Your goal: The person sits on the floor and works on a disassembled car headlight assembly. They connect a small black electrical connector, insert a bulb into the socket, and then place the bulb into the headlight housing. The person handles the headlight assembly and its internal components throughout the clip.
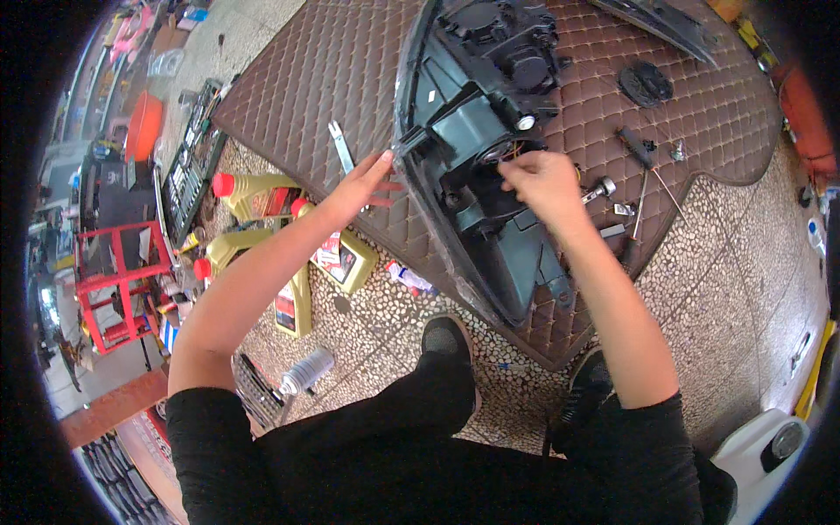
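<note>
A large black car headlight housing (pixel 477 131) lies with its back side up on a brown quilted mat (pixel 306 79). My left hand (pixel 372 179) rests at the housing's left edge, fingers stretched out and holding nothing. Over a round opening in the housing's back is my right hand (pixel 542 184), its fingers pinched together. Thin wires (pixel 514 149) show in the opening beside those fingertips. Whatever the fingers grip is hidden. A white round cap (pixel 525 122) sits on the housing just above the opening.
Right of the housing lie a black-handled screwdriver (pixel 634 147), a bulb-like metal part (pixel 600 189) and a round black cover (pixel 646 84). A flat metal tool (pixel 341 147) lies left. Oil bottles (pixel 350 262), a spray can (pixel 308 371) and a socket tool case (pixel 192 162) stand or lie on the floor.
</note>
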{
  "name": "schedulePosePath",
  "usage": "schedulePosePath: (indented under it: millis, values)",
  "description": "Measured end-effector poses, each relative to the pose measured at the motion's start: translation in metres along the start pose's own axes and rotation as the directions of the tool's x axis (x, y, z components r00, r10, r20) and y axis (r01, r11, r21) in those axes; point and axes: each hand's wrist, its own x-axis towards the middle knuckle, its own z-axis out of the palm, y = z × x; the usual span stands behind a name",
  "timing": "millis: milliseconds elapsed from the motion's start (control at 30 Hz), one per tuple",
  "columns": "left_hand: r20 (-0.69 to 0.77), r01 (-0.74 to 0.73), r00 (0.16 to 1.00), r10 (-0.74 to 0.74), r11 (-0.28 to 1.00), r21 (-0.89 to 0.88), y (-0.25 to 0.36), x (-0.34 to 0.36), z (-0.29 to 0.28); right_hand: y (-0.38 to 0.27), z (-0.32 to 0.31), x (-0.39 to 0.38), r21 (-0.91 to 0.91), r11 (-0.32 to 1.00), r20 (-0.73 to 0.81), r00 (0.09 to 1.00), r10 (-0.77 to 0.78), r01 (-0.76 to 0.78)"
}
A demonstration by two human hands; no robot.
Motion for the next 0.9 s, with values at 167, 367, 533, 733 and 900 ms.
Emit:
schedulePosePath:
  millis: [167,367,533,733,900]
  values:
    - [0.003,0.041,0.999,-0.041,0.998,-0.046,-0.007,-0.002,-0.009,0.009,-0.052,0.007,0.145,0.981,-0.006,0.992,0.129,-0.127]
    - [0.103,0.112,0.991,-0.088,0.961,-0.253,-0.023,-0.002,0.003,-0.009,-0.076,0.022,0.272,0.954,-0.102,0.982,0.158,-0.125]
    - [0.246,0.145,0.969,0.015,0.771,-0.62,-0.037,0.006,0.041,-0.05,-0.091,0.043,0.197,0.974,-0.054,0.991,0.125,-0.112]
    - [0.251,0.138,0.963,0.099,0.617,-0.775,-0.06,0.027,0.08,-0.08,-0.077,0.088,0.059,0.978,0.14,0.971,0.193,-0.203]
    - [0.265,0.146,0.946,0.188,0.483,-0.863,-0.063,0.025,0.081,-0.099,-0.063,0.104,-0.011,0.973,0.091,0.968,0.232,-0.232]
